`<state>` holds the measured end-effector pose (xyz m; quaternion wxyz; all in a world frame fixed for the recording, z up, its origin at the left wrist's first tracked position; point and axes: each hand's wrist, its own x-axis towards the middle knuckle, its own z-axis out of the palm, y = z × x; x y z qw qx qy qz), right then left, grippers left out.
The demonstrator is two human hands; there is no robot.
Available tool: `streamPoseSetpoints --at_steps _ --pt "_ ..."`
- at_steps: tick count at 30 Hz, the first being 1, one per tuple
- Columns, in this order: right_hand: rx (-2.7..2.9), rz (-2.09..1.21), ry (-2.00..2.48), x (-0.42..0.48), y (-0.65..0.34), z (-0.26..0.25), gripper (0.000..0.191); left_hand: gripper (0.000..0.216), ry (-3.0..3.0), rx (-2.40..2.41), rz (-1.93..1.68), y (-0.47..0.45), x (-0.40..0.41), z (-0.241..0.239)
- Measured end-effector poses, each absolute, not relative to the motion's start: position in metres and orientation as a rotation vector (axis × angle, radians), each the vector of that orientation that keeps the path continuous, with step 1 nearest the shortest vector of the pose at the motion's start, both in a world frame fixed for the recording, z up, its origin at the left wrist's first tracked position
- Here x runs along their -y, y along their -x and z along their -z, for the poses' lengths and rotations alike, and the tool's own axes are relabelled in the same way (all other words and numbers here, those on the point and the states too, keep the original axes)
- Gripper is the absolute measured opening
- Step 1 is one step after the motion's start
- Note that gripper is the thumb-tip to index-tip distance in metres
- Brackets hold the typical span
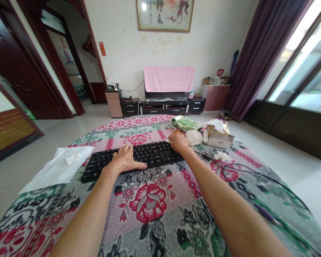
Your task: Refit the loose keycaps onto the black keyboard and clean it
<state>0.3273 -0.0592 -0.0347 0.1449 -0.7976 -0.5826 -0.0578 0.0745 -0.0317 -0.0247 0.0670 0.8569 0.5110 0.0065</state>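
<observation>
A black keyboard (pixel 151 155) lies slightly slanted across the flowered tablecloth. My left hand (pixel 124 159) spans its left-middle part, the thumb stretched along the near edge and the fingers bent over the far edge, gripping it. At the right end, my right hand (pixel 178 142) is closed over the far corner. A bit of white tissue (pixel 168 141) shows at its fingertips; the rest is hidden under the hand. Just beyond that hand lie a crumpled white cloth or tissue (pixel 194 137) and a green soft packet (pixel 186 123).
A tissue box (pixel 220 135) stands at the right back. Black cables (pixel 246 166) run over the right side, near a crumpled white scrap (pixel 221 156). On the left, a white sheet (pixel 57 167) bears a wadded tissue (pixel 74 158). Farther off stands a low black cabinet (pixel 164 107).
</observation>
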Motion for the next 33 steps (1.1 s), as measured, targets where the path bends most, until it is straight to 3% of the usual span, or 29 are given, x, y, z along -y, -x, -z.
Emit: streamPoseSetpoints --at_steps 6,14,22,28,33 --pt "1.546 0.090 2.483 0.064 -0.365 0.027 0.033 0.102 -2.592 -1.559 0.011 -0.076 0.033 0.023" --pt "1.569 0.042 2.395 0.089 -0.370 0.030 0.032 0.109 -2.582 -1.598 0.040 -0.077 0.029 0.027" --pt "1.690 -0.079 2.269 0.126 -0.378 0.030 0.032 0.102 -2.580 -1.578 0.031 -0.078 0.030 0.024" --pt "1.792 -0.332 2.260 0.141 -0.382 0.011 0.028 0.104 -2.572 -1.597 0.014 -0.078 0.028 0.027" --pt "1.909 -0.032 1.933 0.129 -0.355 0.012 0.030 0.103 -2.572 -1.594 -0.003 -0.077 0.027 0.029"
